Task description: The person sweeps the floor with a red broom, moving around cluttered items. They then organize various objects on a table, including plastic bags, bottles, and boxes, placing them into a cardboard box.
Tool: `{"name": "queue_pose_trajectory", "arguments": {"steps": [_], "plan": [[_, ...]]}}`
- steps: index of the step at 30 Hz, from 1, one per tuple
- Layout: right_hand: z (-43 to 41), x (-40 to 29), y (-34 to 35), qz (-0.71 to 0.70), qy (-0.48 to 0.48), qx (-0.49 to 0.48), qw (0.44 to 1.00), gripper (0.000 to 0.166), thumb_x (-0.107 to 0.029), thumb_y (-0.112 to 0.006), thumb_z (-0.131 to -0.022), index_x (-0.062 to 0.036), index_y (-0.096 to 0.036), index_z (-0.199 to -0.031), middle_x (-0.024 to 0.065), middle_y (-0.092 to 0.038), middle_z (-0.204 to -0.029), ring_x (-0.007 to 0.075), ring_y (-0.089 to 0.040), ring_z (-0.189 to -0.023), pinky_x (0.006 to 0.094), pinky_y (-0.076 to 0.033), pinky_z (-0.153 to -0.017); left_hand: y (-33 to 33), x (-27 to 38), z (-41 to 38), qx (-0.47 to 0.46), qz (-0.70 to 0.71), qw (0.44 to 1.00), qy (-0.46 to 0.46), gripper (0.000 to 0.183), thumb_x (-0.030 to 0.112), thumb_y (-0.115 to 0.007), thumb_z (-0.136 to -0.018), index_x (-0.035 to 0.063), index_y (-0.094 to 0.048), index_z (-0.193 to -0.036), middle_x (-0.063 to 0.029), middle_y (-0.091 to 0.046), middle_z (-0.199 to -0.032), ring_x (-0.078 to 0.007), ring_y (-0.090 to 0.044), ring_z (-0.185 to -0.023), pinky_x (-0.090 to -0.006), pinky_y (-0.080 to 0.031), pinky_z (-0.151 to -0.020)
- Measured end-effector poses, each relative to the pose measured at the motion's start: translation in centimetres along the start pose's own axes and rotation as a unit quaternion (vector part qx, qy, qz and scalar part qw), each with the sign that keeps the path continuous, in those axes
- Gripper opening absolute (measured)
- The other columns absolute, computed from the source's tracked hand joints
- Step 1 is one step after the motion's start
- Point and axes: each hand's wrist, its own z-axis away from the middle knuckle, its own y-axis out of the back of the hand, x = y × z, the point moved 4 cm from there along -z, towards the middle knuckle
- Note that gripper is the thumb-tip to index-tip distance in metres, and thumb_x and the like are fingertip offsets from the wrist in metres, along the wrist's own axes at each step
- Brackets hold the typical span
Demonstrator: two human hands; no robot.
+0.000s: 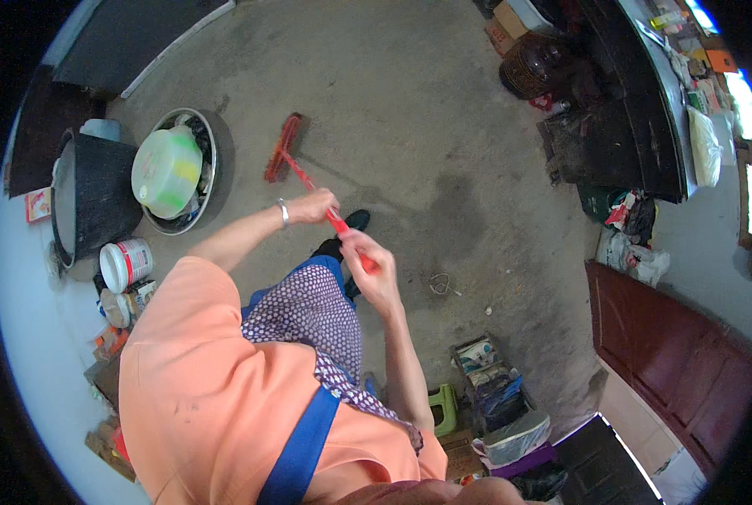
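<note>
Both hands grip the red handle (300, 173) of a broom. My left hand (315, 207), with a silver-coloured bracelet at its wrist, holds the handle farther down. Closer to my body, my right hand (371, 265) is closed around the upper part, and the red handle end shows beside its palm. The wide red broom head (283, 148) rests on the concrete floor (376, 95), ahead and to the left of my feet. One dark shoe (358, 220) shows just beyond the hands.
At left stand a metal basin (215, 170) holding a translucent plastic tub (167, 170), a large black bucket (101, 189) and a white pail (126, 264). Thin white cord (444, 285) lies on the floor at right. Boxes and a green plastic container (443, 409) are behind; a dark cabinet (635, 113) lines the right.
</note>
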Motion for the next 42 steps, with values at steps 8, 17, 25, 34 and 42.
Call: {"name": "queue_pose_trajectory", "arguments": {"steps": [8,17,25,34,42], "plan": [[-2.4,-7.5,11.8,0.073,-0.157,0.227,0.958,0.015,-0.003,-0.055,-0.080,0.0042,-0.062,-0.092,0.0117,-0.063,-0.092,0.0143,-0.059,-0.074,0.0234,-0.047,-0.063,1.3,11.4,-17.3,0.067,0.140,0.963,-0.219,0.017,0.018,-0.061,-0.064,0.0033,-0.054,-0.063,-0.0164,-0.056,-0.065,-0.0353,-0.055,-0.065,-0.0429,-0.042,-0.059],[-1.6,-13.0,13.0,0.287,-0.134,0.269,0.909,0.008,0.001,-0.051,-0.078,0.0069,-0.056,-0.081,0.0109,-0.061,-0.080,0.0099,-0.052,-0.058,0.0222,-0.041,-0.052,-1.3,22.7,-22.7,0.022,0.270,0.900,-0.341,0.011,0.013,-0.061,-0.063,0.0041,-0.059,-0.069,-0.0121,-0.060,-0.068,-0.0300,-0.057,-0.066,-0.0394,-0.044,-0.060],[-0.8,-16.1,10.8,0.064,-0.117,0.096,0.986,0.005,0.005,-0.049,-0.077,0.0072,-0.053,-0.075,0.0128,-0.059,-0.081,0.0155,-0.055,-0.070,0.0232,-0.044,-0.063,5.0,17.3,-7.6,0.112,0.173,0.976,-0.067,0.014,0.017,-0.064,-0.064,0.0091,-0.055,-0.069,-0.0079,-0.057,-0.071,-0.0285,-0.055,-0.074,-0.0399,-0.045,-0.068],[-1.3,-2.2,7.9,0.049,-0.148,-0.050,0.986,0.009,-0.002,-0.056,-0.080,0.0056,-0.060,-0.083,0.0077,-0.060,-0.090,0.0129,-0.056,-0.076,0.0248,-0.046,-0.067,-5.6,7.0,-6.2,0.202,0.110,0.973,-0.021,0.020,0.021,-0.068,-0.057,0.0093,-0.053,-0.064,-0.0085,-0.057,-0.068,-0.0292,-0.054,-0.069,-0.0400,-0.040,-0.063],[-2.4,-13.7,11.6,0.181,-0.053,0.032,0.981,0.001,0.004,-0.052,-0.076,0.0045,-0.052,-0.076,0.0120,-0.059,-0.074,0.0126,-0.053,-0.066,0.0234,-0.043,-0.061,1.2,18.1,-15.1,0.206,0.305,0.910,-0.191,0.027,0.012,-0.065,-0.057,0.0035,-0.056,-0.081,-0.0130,-0.058,-0.076,-0.0312,-0.056,-0.077,-0.0395,-0.043,-0.070]]}}
